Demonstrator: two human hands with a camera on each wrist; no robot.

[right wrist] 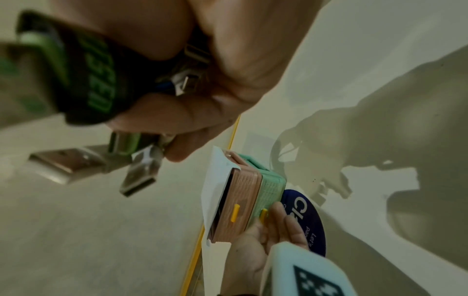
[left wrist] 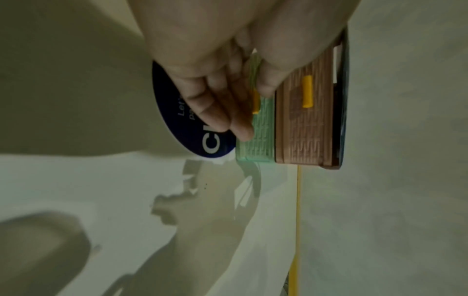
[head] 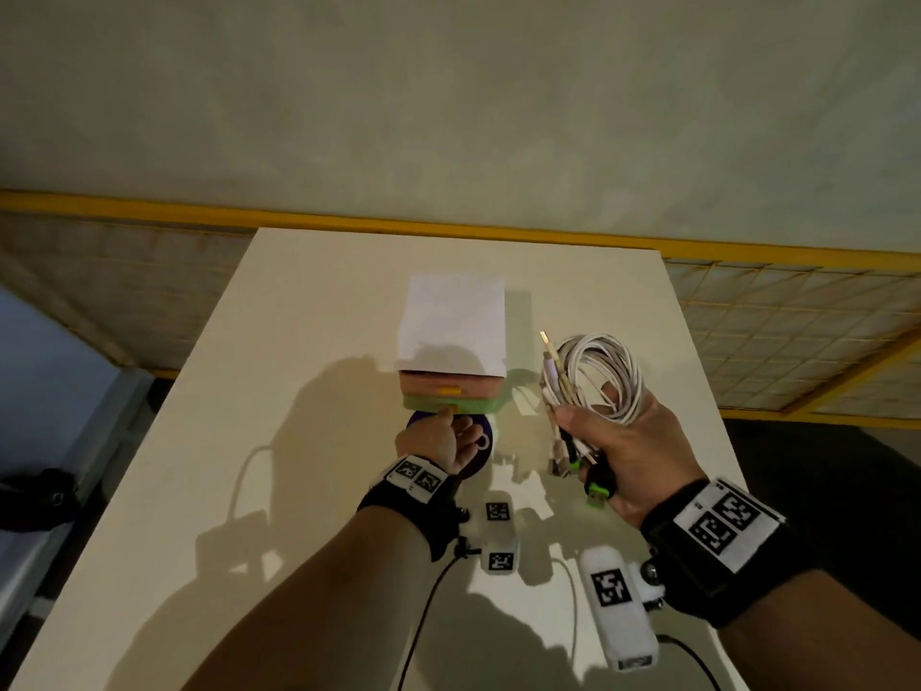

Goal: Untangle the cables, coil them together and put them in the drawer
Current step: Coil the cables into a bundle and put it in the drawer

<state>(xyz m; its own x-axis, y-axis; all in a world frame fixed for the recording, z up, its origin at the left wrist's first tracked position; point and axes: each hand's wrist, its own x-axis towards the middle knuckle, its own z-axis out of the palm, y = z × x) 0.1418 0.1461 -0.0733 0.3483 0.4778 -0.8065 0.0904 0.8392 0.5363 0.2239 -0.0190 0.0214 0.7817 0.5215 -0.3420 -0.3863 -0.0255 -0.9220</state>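
- Leftmost, the left hand point(head: 438, 438) reaches to the front of the small drawer unit point(head: 451, 386); its fingers point(left wrist: 228, 112) lie nearly straight against the green bottom drawer point(left wrist: 255, 138), right at that drawer's yellow handle point(left wrist: 255, 102), with the thumb on the other side of the handle. Whether the handle is actually pinched cannot be told.
- Directly in front of the drawer unit, a dark blue round disc point(head: 476, 453) lies on the counter point(head: 319, 311), under the left hand.
- Right of the drawer unit, the right hand point(head: 633, 456) is curled tight round the coiled white cables point(head: 605, 374), held clear above the counter; the plug ends point(right wrist: 106, 160) stick out below the fist.
- Risk, as a judgement: the unit looks light, so a one-handed pull may drag the whole stack forward instead of sliding the drawer out; the loose plugs may also snag the drawer rim, or the coil spring apart once released.
- Only the head view shows the full coil; the left wrist view alone shows finger placement at the handle; the right wrist view alone shows the plugs close up.
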